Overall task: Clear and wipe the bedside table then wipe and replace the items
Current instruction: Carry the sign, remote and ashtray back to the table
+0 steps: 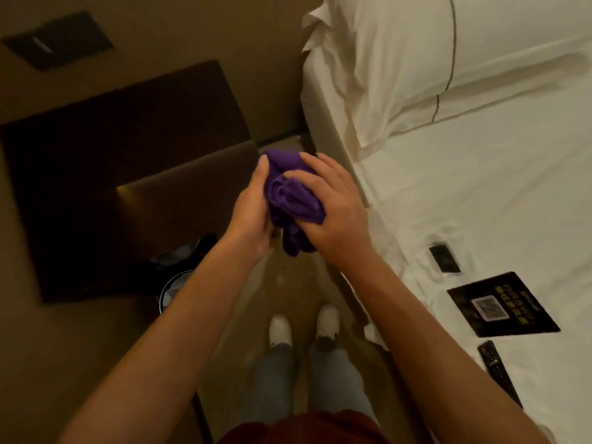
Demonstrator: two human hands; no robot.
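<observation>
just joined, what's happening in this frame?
A person stands between the bedside table and the bed, bunching a purple cloth in both hands: left hand and right hand each hold it. The tabletop shows nothing on it. A remote, a dark card and a small dark item lie on the bed.

Dim, warm light fills the room. A tan wall point(192, 27) carries a dark panel point(59, 40) at upper left. Below it the floor point(288, 283) is brownish. A bed point(480, 187) with white sheets and a white pillow point(400, 59) fills the right side.
</observation>
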